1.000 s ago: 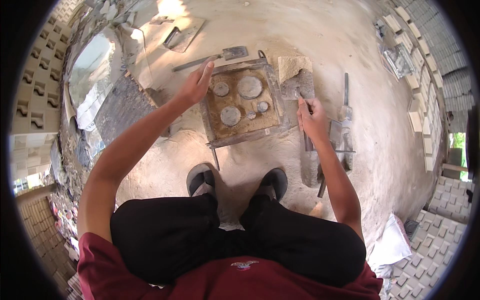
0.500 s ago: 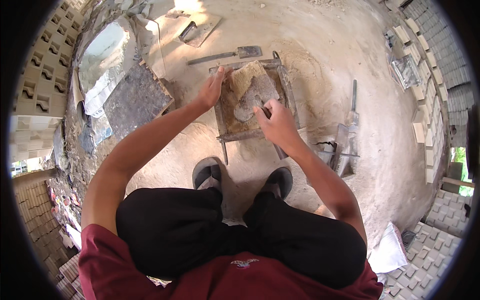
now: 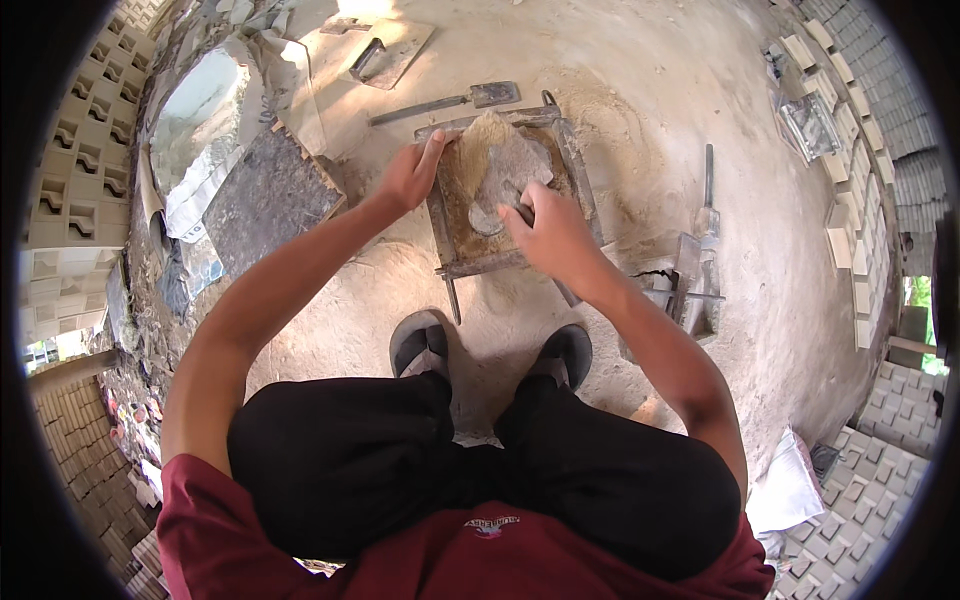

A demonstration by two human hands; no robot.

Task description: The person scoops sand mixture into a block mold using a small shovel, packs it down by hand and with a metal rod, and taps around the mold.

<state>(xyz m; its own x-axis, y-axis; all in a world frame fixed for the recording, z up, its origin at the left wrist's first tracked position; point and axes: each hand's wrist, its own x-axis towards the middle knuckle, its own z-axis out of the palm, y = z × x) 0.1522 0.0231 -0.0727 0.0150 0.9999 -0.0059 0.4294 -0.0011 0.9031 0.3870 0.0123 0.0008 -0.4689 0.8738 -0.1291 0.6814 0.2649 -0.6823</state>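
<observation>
On the ground ahead of my feet lies a dark square mould frame (image 3: 585,185) with a sandy, pale cement mix (image 3: 478,145) inside it. My left hand (image 3: 410,172) grips the frame's far left corner, its fingers partly hidden at the rim. A short dark handle is in the closed fingers of my right hand (image 3: 548,225), over the mix. It appears to belong to a trowel (image 3: 518,165), whose greyish blade is smeared with mix and hard to tell from it.
Beyond the frame lies a long-handled flat tool (image 3: 490,94). A metal mould with a long handle (image 3: 690,270) stands at right. A dark board (image 3: 265,195) and torn sack (image 3: 190,205) lie left; patterned blocks (image 3: 90,150) are stacked at both sides. A white sack (image 3: 787,490) sits lower right.
My right hand has shifted slightly up and left with the trowel. The mix under it looks somewhat reshaped. My left hand has slid slightly left at the frame's corner.
</observation>
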